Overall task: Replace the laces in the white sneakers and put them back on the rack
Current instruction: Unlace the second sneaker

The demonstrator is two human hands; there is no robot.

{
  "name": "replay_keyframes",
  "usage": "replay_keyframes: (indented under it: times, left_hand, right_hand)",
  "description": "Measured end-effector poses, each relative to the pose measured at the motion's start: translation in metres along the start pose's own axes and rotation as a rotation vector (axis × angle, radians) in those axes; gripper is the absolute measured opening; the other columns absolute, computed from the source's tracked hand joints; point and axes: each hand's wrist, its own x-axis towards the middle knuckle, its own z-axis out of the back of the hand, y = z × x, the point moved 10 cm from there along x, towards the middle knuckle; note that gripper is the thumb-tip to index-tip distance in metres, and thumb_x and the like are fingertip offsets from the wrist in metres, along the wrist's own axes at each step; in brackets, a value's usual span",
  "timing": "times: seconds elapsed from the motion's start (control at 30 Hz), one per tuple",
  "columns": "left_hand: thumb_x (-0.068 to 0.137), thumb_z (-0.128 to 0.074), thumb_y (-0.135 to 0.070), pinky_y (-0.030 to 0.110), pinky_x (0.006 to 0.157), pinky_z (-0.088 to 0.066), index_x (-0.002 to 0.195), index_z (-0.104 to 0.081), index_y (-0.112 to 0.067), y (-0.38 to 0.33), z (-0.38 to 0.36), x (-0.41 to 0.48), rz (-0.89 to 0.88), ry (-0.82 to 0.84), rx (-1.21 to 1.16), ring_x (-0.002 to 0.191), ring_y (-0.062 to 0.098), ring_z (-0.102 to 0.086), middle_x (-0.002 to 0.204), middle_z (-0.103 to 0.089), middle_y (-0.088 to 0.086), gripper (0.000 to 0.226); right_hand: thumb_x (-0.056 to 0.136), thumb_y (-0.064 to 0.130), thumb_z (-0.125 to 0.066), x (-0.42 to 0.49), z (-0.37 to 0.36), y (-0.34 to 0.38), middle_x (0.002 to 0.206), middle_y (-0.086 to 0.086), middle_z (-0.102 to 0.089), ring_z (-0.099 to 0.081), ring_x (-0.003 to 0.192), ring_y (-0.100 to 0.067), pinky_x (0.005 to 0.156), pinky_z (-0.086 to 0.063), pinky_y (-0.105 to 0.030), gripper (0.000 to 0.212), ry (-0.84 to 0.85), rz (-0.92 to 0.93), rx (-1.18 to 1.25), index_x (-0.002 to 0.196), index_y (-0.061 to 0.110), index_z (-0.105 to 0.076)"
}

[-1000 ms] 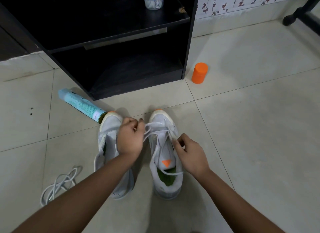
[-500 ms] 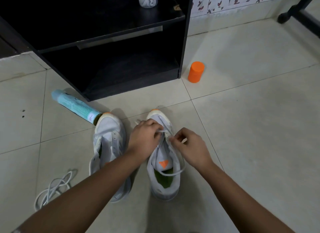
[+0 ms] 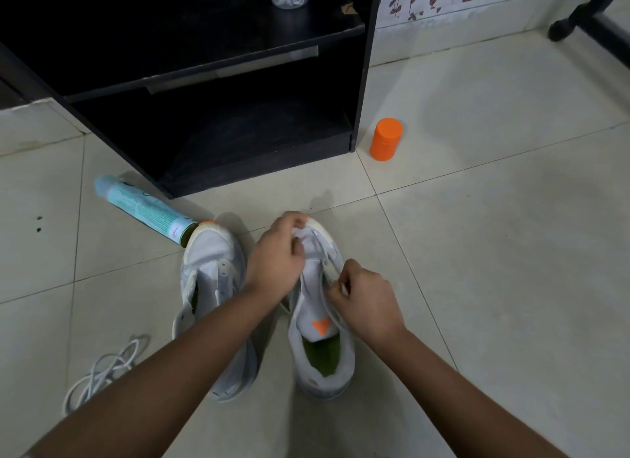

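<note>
— Anything new in the last second?

— Nothing with the rack (image 3: 371,82) or the floor (image 3: 494,253). Same spot for both shoes: side by side on the tiles just before the rack, toes toward it.

— And the hands?

— The left hand (image 3: 276,256): drawn in from over the left shoe (image 3: 211,287) to the toe of the right shoe (image 3: 324,365), fingers curled at the lowest eyelets, seemingly nipping the lace (image 3: 335,316) there. The right hand (image 3: 366,300): at much the same place on that shoe's outer edge, pinching the other run of lace.

— Meaning for the job?

— Probably slack pulled through and the first crossing being set. Early going: no crossings over the right shoe's tongue, bare eyelets on the left shoe, nothing back on the rack.

— Room to move?

— Bare tile wide to the right. Rack's bottom bay open straight ahead of the toes; mind its front lip and the upright at its right. Tighter on the left: a can (image 3: 146,208) lying with its end touching the left shoe's toe, loose laces (image 3: 102,369) heaped near the left forearm. An orange bottle (image 3: 386,139) standing just beside the rack's corner, well apart from the shoes.
</note>
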Motion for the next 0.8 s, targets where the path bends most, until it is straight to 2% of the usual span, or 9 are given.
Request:
replay_keyframes:
  times: [0.07, 0.13, 0.27, 0.33, 0.47, 0.53, 0.63, 0.73, 0.8]
  left_hand:
    - [0.084, -0.048, -0.021, 0.032, 0.088, -0.039, 0.108, -0.065, -0.026, -0.035, -0.01, -0.009, -0.312, 0.03, 0.33, 0.101, 0.017, -0.057, 0.11, -0.064, -0.008, 0.03]
    - [0.081, -0.045, -0.032, 0.033, 0.086, -0.034, 0.086, -0.072, -0.027, -0.048, -0.027, -0.015, -0.496, 0.057, 0.517, 0.087, 0.021, -0.061, 0.089, -0.067, -0.007, 0.028]
    - [0.077, -0.057, -0.023, 0.035, 0.085, -0.038, 0.07, -0.067, -0.022, -0.046, -0.035, -0.015, -0.562, 0.015, 0.674, 0.071, 0.022, -0.06, 0.072, -0.06, -0.002, 0.012]
    - [0.077, -0.068, -0.017, 0.036, 0.08, -0.043, 0.075, -0.065, -0.017, -0.039, -0.021, -0.007, -0.434, -0.04, 0.572, 0.07, 0.024, -0.06, 0.076, -0.059, 0.003, 0.003]
    - [0.094, -0.047, -0.009, 0.035, 0.08, -0.039, 0.097, -0.06, -0.003, 0.026, 0.031, 0.01, 0.176, -0.245, 0.043, 0.091, 0.031, -0.055, 0.104, -0.055, 0.016, 0.015]
    - [0.093, -0.047, -0.011, 0.038, 0.084, -0.038, 0.1, -0.059, -0.006, 0.031, 0.035, 0.005, 0.202, -0.261, 0.115, 0.099, 0.032, -0.052, 0.106, -0.054, 0.015, 0.015]
    - [0.09, -0.052, -0.024, 0.04, 0.092, -0.035, 0.112, -0.058, -0.022, -0.01, 0.011, -0.006, -0.15, -0.137, 0.425, 0.104, 0.025, -0.05, 0.113, -0.055, 0.002, 0.023]
    - [0.082, -0.054, -0.03, 0.041, 0.1, -0.03, 0.093, -0.069, -0.031, -0.037, -0.024, -0.015, -0.519, 0.026, 0.56, 0.095, 0.02, -0.057, 0.095, -0.061, -0.006, 0.018]
    - [0.079, -0.06, -0.026, 0.042, 0.104, -0.028, 0.081, -0.069, -0.028, -0.04, -0.033, -0.015, -0.583, 0.039, 0.655, 0.087, 0.019, -0.06, 0.083, -0.059, -0.005, 0.01]
  right_hand:
    - [0.09, 0.028, -0.052, 0.0, 0.0, 0.004, 0.075, -0.006, -0.058, -0.06, 0.074, -0.03, 0.059, -0.035, -0.03, 0.018, -0.009, 0.028, -0.007, 0.082, 0.015, -0.041]
    - [0.09, 0.028, -0.052, 0.001, 0.001, 0.006, 0.079, -0.008, -0.062, -0.06, 0.074, -0.03, 0.06, -0.034, -0.03, 0.018, -0.013, 0.034, -0.004, 0.083, 0.015, -0.042]
    - [0.09, 0.026, -0.052, 0.0, 0.001, 0.003, 0.073, -0.005, -0.055, -0.058, 0.072, -0.03, 0.06, -0.032, -0.029, 0.019, -0.018, 0.015, 0.01, 0.081, 0.014, -0.04]
    - [0.09, 0.026, -0.052, 0.0, 0.001, 0.0, 0.072, -0.002, -0.05, -0.057, 0.072, -0.031, 0.059, -0.032, -0.03, 0.021, -0.012, -0.001, 0.002, 0.08, 0.013, -0.039]
    - [0.09, 0.027, -0.052, -0.001, 0.001, -0.008, 0.071, -0.004, -0.054, -0.058, 0.07, -0.03, 0.062, -0.04, -0.034, 0.022, -0.021, -0.04, 0.033, 0.078, 0.013, -0.04]
    - [0.09, 0.027, -0.053, -0.002, 0.001, -0.008, 0.071, -0.003, -0.054, -0.057, 0.068, -0.029, 0.06, -0.039, -0.033, 0.022, -0.024, -0.037, 0.029, 0.078, 0.014, -0.04]
    - [0.09, 0.027, -0.052, -0.001, 0.0, -0.004, 0.072, -0.003, -0.053, -0.057, 0.069, -0.029, 0.058, -0.034, -0.03, 0.022, -0.019, -0.019, 0.015, 0.078, 0.014, -0.039]
    - [0.089, 0.026, -0.053, 0.0, 0.0, -0.003, 0.071, -0.002, -0.051, -0.053, 0.066, -0.029, 0.058, -0.03, -0.03, 0.022, -0.027, -0.011, 0.009, 0.077, 0.015, -0.038]
    - [0.088, 0.025, -0.052, 0.0, 0.0, -0.003, 0.071, -0.003, -0.052, -0.054, 0.066, -0.03, 0.058, -0.031, -0.03, 0.021, -0.03, -0.01, 0.003, 0.077, 0.014, -0.038]
